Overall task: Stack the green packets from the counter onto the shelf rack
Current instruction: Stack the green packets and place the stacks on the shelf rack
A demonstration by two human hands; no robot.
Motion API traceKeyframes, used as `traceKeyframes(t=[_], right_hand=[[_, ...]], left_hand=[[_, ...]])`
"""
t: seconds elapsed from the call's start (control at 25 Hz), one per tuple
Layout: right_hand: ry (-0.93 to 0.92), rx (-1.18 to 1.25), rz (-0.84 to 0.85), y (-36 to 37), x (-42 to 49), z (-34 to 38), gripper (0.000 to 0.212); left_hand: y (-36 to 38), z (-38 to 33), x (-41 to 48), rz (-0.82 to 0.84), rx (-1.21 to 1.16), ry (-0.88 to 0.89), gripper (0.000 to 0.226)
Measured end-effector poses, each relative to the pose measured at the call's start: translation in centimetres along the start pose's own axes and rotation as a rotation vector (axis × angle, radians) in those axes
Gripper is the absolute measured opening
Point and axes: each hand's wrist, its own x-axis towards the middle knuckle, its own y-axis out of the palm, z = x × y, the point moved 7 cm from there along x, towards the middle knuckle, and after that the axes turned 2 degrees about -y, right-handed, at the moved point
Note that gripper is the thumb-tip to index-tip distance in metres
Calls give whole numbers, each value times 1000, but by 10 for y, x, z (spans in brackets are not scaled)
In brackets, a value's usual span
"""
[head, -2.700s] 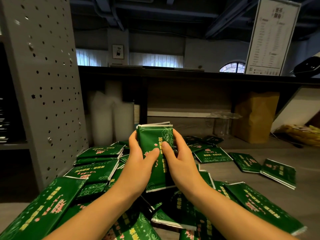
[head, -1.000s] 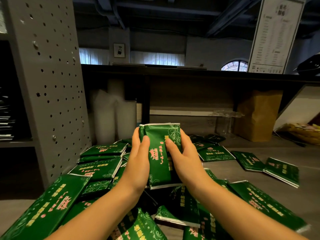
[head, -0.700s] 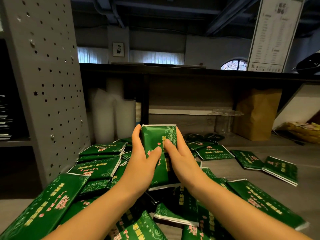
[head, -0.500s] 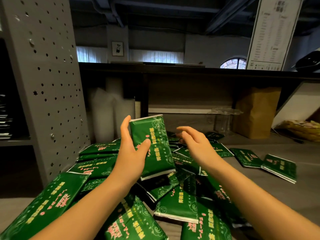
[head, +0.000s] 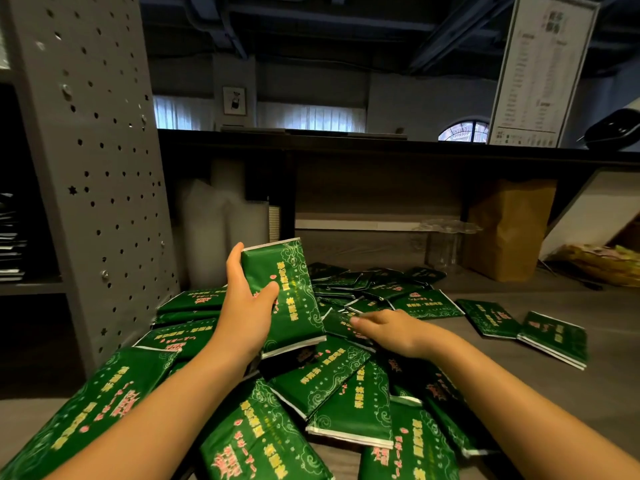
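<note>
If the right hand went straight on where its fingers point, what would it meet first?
Probably the loose green packet at its fingertips in the pile; the right hand looks nearly on it, though depth is unclear.

R hand (head: 391, 329) let go of stack (head: 287, 296), dropped onto pile (head: 346, 386).

- The left hand (head: 247, 317) covers the lower left of the bundle of packets (head: 294, 292) it grips, and the number of packets in the bundle cannot be counted.
- The fingertips (head: 356, 320) of the right hand (head: 391, 332) are blurred, so whether they pinch anything cannot be told.
- The packets at the bottom (head: 263, 445) are smeared and cut off by the edge.
- The print on the board (head: 540, 71) is too small to read.
- The shelf rack (head: 93, 150) runs off the left edge, and the stack (head: 12, 237) inside it is too dark to identify.
</note>
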Motion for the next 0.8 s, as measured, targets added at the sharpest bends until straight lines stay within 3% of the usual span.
traceKeyframes(t=[0.16, 0.28, 0.4, 0.48, 0.56, 0.64, 0.72, 0.8], right_hand=[[12, -114, -14, -8, -6, -2, 52], [18, -139, 11, -10, -13, -2, 66], [28, -157, -124, -25, -16, -1, 75], [-5, -7, -253, -40, -16, 0, 67], [-58, 235, -372, -54, -19, 0, 46], [-134, 459, -463, -65, -26, 5, 19], [-212, 724, -500, -71, -34, 15, 13], [-277, 980, -445, -69, -41, 28, 15]], left_hand=[[2, 0, 0, 3, 8, 1, 66], [2, 0, 0, 1, 12, 2, 66], [3, -1, -3, 4, 7, 4, 67], [2, 1, -3, -7, -2, -6, 70], [0, 6, 0, -24, -26, -46, 66], [-1, 9, 2, -35, -50, -76, 40], [-2, 11, 2, -57, -85, -111, 23], [0, 12, 0, -52, -128, -146, 22]])
